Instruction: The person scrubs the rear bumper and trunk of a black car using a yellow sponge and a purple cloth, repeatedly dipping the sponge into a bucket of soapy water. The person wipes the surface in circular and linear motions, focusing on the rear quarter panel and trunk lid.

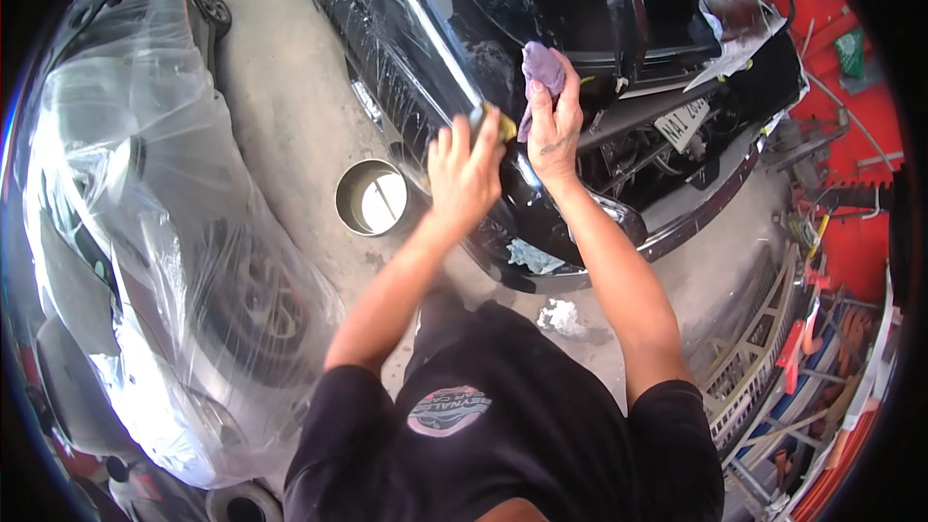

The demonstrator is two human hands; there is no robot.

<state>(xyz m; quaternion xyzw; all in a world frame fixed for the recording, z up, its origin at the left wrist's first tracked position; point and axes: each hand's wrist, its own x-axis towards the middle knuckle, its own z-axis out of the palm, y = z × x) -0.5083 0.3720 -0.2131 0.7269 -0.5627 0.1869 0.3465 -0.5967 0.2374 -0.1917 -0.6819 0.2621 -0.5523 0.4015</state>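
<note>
My right hand (556, 126) is closed around a crumpled purple cloth (543, 68), held up over the front corner of a black car (454, 29). A lower fold of the cloth hangs beside my thumb. To its left, my left hand (464, 172) is over the wet, shiny fender, its fingers bent. At its fingertips is a small yellowish pad (505, 126), partly hidden and slightly blurred, pinched against the panel. Water drops and streaks show on the black paint.
An open round can (340, 203) with whitish liquid stands on the floor left of the car. Plastic sheeting (184, 116) covers another car at left. White crumpled material (561, 317) lies by my feet. A grille (759, 348) and metal racks are at right.
</note>
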